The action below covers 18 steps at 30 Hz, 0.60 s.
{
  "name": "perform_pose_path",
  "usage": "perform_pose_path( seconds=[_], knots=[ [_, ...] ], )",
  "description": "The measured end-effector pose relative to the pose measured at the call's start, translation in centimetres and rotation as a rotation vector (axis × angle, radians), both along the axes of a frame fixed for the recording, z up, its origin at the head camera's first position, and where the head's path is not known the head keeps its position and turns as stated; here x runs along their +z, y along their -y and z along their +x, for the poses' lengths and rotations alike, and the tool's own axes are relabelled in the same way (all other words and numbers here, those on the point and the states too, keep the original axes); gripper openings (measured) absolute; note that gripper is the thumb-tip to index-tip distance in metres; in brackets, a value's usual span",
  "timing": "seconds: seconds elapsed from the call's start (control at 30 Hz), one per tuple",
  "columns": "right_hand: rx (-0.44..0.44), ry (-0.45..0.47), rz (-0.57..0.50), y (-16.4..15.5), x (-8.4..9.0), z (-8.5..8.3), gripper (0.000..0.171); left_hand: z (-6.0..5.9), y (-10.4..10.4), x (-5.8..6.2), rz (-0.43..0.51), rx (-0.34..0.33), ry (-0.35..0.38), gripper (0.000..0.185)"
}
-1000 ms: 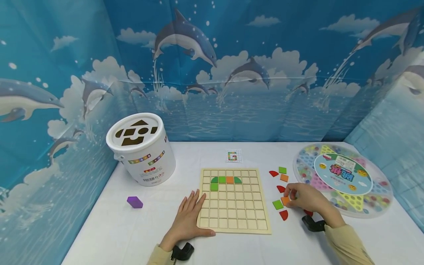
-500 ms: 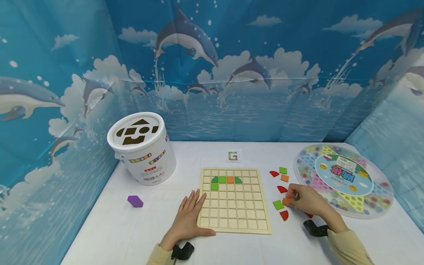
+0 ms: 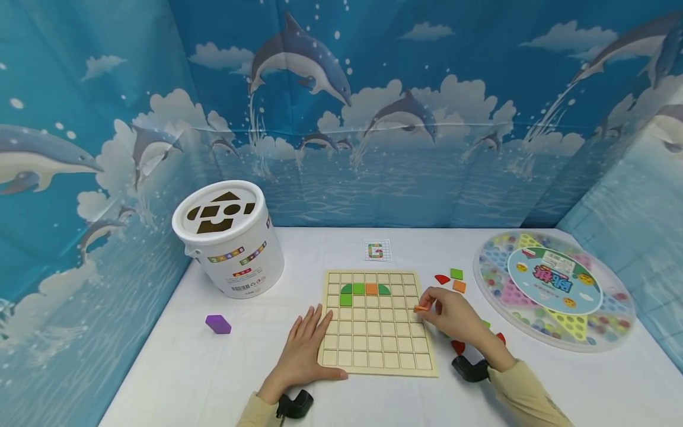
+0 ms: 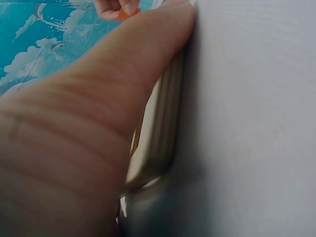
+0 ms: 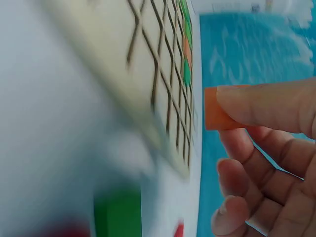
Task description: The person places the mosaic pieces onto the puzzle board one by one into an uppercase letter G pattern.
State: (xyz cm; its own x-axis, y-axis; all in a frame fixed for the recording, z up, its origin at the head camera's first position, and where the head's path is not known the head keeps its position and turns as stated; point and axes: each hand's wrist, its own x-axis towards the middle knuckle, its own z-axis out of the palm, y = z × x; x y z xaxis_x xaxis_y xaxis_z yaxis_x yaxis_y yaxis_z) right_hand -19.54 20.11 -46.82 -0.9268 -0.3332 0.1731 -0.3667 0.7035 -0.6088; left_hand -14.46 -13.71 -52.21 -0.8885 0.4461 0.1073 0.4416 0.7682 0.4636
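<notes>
white bucket (image 3: 228, 238), purple block (image 3: 217, 324), round marble game (image 3: 554, 287), small card (image 3: 376, 251).

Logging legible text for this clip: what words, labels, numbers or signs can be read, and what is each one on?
"G": letter built from green and orange squares on the small pattern card beyond the wooden grid board.
White bucket: coloured number strips, a red label and a barcode, all too small to read.
Round marble game board: large coloured characters on the centre label, too blurred to read.
Wrist views: no text.
</notes>
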Motion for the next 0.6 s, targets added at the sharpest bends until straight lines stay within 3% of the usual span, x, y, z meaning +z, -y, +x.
perform_pose_path(
  seconds=[0.23, 0.4, 0.6],
  knots=[
    [0.084, -0.002, -0.023, 4.2, -0.7, -0.9, 0.025, 0.0, 0.0, -0.1, 0.007, -0.001, 0.002, 0.117],
    [0.130, -0.018, -0.054, 7.3, -0.9, -1.3, 0.019, 0.0, 0.1, -0.3, -0.003, 0.004, 0.020, 0.118],
    [0.122, -0.027, -0.035, 10.4, -0.6, -1.3, 0.011, -0.1, 0.1, -0.3, -0.002, 0.007, 0.025, 0.118]
  ],
)
